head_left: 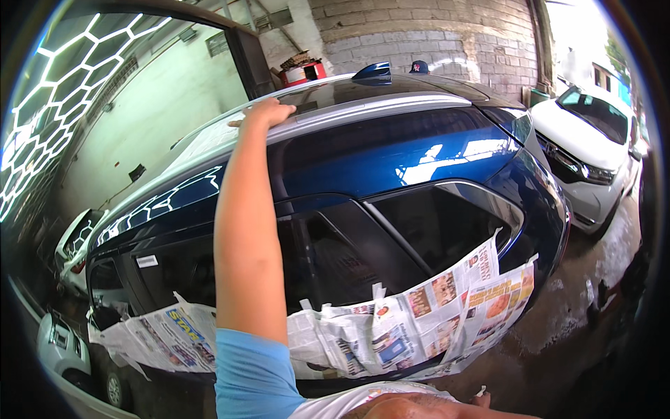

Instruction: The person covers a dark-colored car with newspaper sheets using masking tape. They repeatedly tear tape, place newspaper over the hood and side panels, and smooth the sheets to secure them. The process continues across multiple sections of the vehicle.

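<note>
Head view: the left hand is spread wide at the roof rail of the blue car ahead; whether anything is held by the right hand cannot be told.

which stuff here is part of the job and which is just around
Seems part of the job:
- left hand, at the roof edge
- blue SUV
- silver roof rail
- newspaper sheets along the SUV's side

Seems just around:
- white car at right
- dark cap
- red container near the wall
</note>
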A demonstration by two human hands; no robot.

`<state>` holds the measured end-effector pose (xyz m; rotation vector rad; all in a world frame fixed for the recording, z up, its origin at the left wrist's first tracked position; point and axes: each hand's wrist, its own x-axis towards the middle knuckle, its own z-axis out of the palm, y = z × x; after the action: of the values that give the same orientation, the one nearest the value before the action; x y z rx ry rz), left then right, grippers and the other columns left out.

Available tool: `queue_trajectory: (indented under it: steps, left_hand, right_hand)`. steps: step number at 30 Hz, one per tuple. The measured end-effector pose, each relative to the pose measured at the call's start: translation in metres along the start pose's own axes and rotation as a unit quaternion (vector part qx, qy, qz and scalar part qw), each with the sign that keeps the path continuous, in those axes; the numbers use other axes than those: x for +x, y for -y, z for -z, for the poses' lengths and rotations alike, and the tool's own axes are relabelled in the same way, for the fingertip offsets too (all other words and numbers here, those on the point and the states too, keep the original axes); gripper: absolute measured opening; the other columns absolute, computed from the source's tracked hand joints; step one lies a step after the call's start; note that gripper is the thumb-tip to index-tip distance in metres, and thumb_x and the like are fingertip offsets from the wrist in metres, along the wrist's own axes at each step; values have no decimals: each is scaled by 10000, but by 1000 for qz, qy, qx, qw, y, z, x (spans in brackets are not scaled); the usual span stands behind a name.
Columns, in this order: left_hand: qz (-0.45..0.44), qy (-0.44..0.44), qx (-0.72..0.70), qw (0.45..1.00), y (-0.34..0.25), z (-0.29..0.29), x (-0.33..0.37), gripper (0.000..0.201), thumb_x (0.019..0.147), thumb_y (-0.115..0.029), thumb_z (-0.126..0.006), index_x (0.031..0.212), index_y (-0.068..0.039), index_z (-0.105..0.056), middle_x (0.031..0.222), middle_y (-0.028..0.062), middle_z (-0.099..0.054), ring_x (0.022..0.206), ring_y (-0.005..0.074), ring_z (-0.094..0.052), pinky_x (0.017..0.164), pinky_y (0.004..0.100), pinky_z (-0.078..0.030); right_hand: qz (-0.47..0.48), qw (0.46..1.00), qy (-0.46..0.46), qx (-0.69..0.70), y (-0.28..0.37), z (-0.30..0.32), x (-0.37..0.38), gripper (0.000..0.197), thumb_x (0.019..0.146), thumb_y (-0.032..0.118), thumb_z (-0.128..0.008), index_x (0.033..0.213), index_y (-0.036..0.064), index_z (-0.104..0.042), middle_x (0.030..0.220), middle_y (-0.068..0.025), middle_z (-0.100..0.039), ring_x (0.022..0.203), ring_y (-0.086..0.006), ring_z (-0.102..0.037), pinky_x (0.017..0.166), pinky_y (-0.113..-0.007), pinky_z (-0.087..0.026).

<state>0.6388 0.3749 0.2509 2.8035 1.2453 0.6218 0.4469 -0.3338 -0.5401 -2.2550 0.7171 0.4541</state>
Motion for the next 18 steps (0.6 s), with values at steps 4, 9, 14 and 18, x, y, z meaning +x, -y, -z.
queue_trajectory:
  steps: [4,9,14,18]
  left_hand:
    - [39,52,42,997,68,10,54,716,929,-745,-589,1429,-235,-650,1533,111,-500,1425,352,-406,1066,727,-219]
    - [120,192,-43,973,85,-6,70,677,924,-716,-637,1288,-161,-766,1297,137,-736,1158,311,-708,1008,468,-525]
    - [101,-149,162,970,119,15,66,458,931,-474,-700,1219,-129,-789,1286,171,-739,1128,374,-724,979,520,-541]
    - [-174,-583,18,793,54,30,-30,409,885,-28,-632,1252,-144,-768,1178,164,-746,1103,388,-699,945,475,-555]
  right_hand:
    - [35,999,33,-27,27,20,50,563,781,102,-751,1298,-34,-573,1102,-262,-736,952,-370,-755,805,-459,-608]
    - [45,996,53,-55,39,46,92,588,777,116,-768,1310,-32,-571,1112,-264,-735,977,-380,-750,817,-462,-607]
    - [82,987,115,-73,54,35,123,613,772,131,-785,1323,-29,-569,1123,-267,-734,1002,-390,-744,830,-465,-607]
    - [91,981,143,-98,35,39,132,633,769,142,-798,1334,-27,-568,1132,-268,-733,1022,-398,-740,840,-468,-607]
